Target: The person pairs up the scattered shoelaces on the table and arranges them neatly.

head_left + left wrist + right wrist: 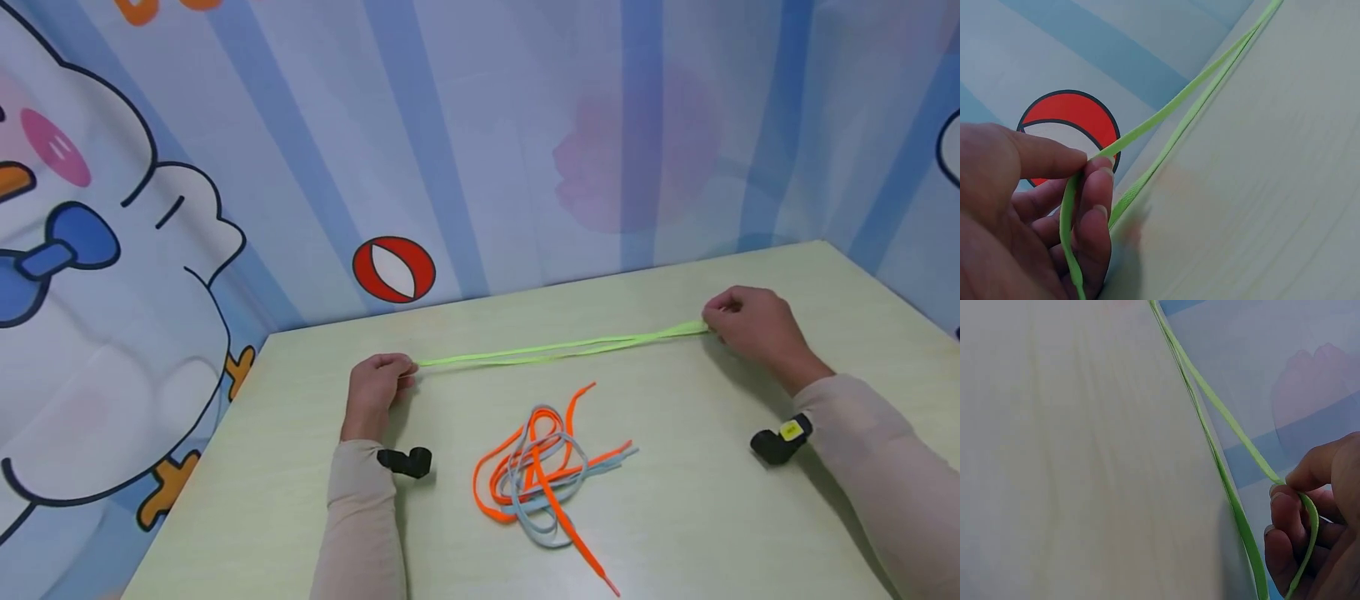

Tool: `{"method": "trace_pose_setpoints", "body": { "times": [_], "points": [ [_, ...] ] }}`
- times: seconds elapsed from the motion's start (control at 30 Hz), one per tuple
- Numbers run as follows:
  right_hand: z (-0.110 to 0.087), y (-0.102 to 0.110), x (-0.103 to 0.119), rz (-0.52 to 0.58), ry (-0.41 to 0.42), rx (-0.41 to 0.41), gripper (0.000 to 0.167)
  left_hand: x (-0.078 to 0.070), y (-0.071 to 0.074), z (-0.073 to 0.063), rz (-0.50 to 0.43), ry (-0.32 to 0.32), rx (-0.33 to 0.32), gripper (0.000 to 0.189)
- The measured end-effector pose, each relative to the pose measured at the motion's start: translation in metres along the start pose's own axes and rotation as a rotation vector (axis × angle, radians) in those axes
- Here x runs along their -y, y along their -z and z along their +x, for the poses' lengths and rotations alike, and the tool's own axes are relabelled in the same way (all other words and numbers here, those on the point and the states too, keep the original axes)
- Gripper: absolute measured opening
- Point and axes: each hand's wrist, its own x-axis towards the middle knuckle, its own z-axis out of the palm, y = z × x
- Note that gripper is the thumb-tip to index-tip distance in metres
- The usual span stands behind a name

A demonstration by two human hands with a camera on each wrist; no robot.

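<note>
A light-blue, blue-striped printed sheet [525, 125] stands behind the pale, wood-grained desk [690, 508] and along its right side. It shows a large white cartoon bird [112, 375] with a blue bow tie [48, 260] at left, a red-and-white ball [393, 269] near the desk's back edge, and a faint pink patch [637, 158].

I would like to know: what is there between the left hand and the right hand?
A neon-green shoelace spans from the left hand to the right hand, in two strands, as the head view shows.

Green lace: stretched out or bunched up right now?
Stretched out: the green lace runs in long, nearly straight strands between the left hand and right hand.
</note>
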Motion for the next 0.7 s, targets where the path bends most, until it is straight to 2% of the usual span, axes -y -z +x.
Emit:
{"method": "trace_pose_setpoints", "body": {
  "times": [0.17,0.47,0.7],
  "points": [
    [0.003,0.0,-0.002,0.02,-0.011,0.013,0.035,0.002,0.002,0.006,-0.019,0.001,0.013,0.027],
    [0.003,-0.002,-0.003,-0.013,-0.007,0.029,0.034,0.006,0.005,0.016,0.017,-0.021,-0.027,0.022],
    [0.002,0.001,-0.007,-0.019,-0.002,-0.002,0.031,0.007,0.0,0.02,0.021,-0.04,-0.032,0.021]
  ]
}}
